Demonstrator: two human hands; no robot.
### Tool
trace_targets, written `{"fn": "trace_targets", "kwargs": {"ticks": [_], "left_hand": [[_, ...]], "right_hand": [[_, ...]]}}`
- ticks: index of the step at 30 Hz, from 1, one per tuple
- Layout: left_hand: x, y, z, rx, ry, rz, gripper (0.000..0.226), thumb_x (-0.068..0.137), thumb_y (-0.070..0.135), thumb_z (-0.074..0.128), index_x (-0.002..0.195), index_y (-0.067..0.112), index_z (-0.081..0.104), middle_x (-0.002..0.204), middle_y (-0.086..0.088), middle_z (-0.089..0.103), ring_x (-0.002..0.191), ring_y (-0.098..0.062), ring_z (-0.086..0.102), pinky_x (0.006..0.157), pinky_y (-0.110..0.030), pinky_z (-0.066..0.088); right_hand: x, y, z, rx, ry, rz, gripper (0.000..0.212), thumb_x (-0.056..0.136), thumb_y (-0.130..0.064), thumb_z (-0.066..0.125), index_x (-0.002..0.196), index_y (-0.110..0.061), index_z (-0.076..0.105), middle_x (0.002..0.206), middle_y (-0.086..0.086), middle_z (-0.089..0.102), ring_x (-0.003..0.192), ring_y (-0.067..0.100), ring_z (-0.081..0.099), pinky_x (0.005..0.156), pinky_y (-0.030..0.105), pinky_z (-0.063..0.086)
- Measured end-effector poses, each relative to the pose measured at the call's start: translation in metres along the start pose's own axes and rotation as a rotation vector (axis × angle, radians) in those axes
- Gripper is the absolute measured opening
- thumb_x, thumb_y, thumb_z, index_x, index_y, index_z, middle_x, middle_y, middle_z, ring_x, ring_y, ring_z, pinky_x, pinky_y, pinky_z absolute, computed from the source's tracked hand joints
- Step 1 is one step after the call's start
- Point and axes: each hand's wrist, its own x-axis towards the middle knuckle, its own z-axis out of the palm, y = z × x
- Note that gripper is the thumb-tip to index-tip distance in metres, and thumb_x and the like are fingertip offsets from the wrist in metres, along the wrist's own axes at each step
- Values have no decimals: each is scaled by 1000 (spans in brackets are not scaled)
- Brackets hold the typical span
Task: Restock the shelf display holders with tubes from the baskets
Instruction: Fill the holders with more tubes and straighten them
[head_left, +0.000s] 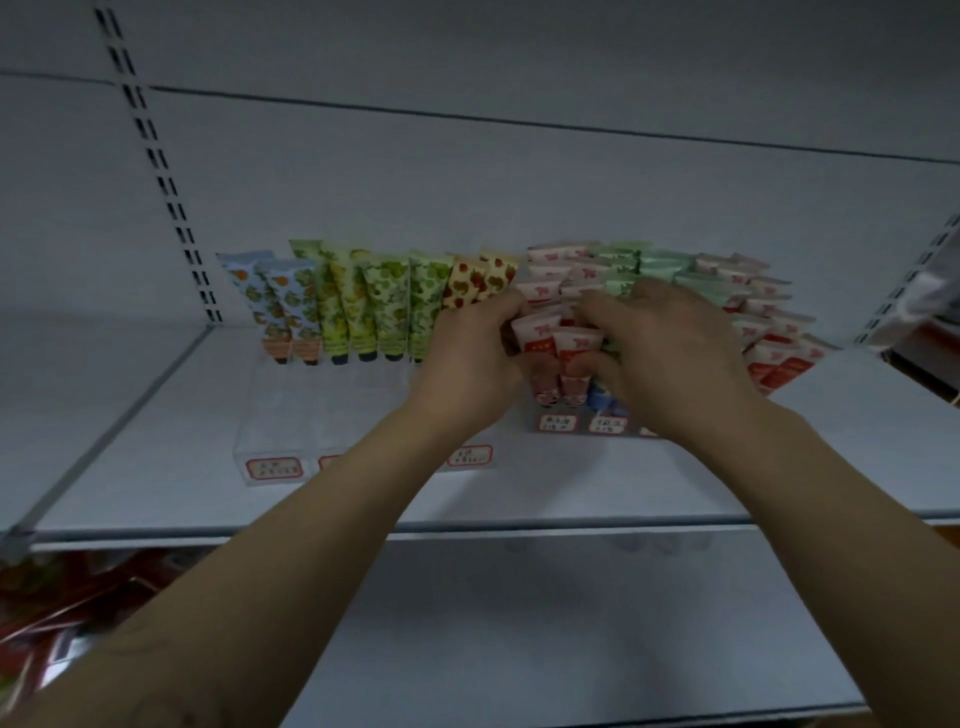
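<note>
Restocking seems well along but uneven. The right holder is packed almost to its front edge with red tubes, with pale green tubes behind and more red ones out to the right. The left holder has patterned tubes only in its back rows and its front lanes stand bare, so I judge that most of what is left lies there. No basket is in view. Both hands work at the front left of the right holder. The left hand curls its fingers round the left flank of the front red tubes. The right hand arches over them, fingers bent down and thumb pressed at their front, so the pair is squeezed between the two hands. Blur hides exactly which tube each finger touches. The tubes stand on the shelf cap down with their flat crimped ends up, long axis near upright and leaning back toward the wall.
</note>
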Motion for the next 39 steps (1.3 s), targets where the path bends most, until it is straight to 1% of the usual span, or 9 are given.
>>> {"fn": "trace_targets", "kwargs": {"ticks": [3,6,10,13,23,27,32,35,39], "left_hand": [[0,1,-1,26,-8,3,22,73,14,80,92,13,69,79,3,69,68,-9,60,63,-28,51],[-3,2,2,150,28,68,21,73,18,79,91,16,69,81,-1,69,74,-18,62,66,-34,52],[-1,2,6,352,100,234,29,65,16,78,93,11,69,96,-10,62,89,-32,57,62,-42,51],[4,1,2,446,135,301,33,58,16,83,88,7,71,101,-15,53,91,-34,53,58,-42,50],[8,7,6,459,43,96,31,59,7,80,89,8,69,104,-10,61,101,-34,48,76,-43,44],[4,12,8,475,-22,40,36,67,10,76,101,17,69,109,-4,62,105,-32,46,84,-41,44],[-1,15,10,483,-55,-33,43,75,13,69,117,22,61,132,-1,52,121,-29,42,95,-38,40],[-12,14,11,486,-55,-29,58,78,22,71,132,26,50,146,-2,38,130,-29,39,104,-43,37],[-29,15,3,435,41,9,69,72,32,80,129,14,47,134,-7,41,114,-32,48,91,-43,45]], "right_hand": [[6,1,-5,-47,-65,104,24,73,-20,74,97,-19,72,77,19,65,75,38,61,61,32,37],[8,2,-5,-53,-105,133,22,82,-24,66,103,-21,71,94,12,69,92,35,60,72,32,34],[14,-1,-2,-113,-191,202,21,80,-20,67,101,-21,71,97,8,68,93,31,60,80,30,35],[15,-4,-1,-195,-244,191,15,80,-19,65,95,-20,70,91,8,66,91,31,59,75,30,26],[9,-8,2,-145,-211,246,27,82,-16,63,108,-22,69,100,11,66,104,32,54,81,32,36],[8,-9,-3,-119,-221,271,28,84,-17,63,112,-21,67,102,14,63,104,32,53,79,32,37],[-4,-15,3,-68,-68,261,26,67,-15,77,92,-14,72,83,15,67,89,35,55,75,36,41],[-21,-16,5,92,-17,273,42,69,-17,76,109,-11,66,104,13,67,99,35,55,84,42,42],[-51,-15,-3,163,99,259,59,65,-22,79,120,-10,60,118,14,58,111,33,51,93,44,41]]}}
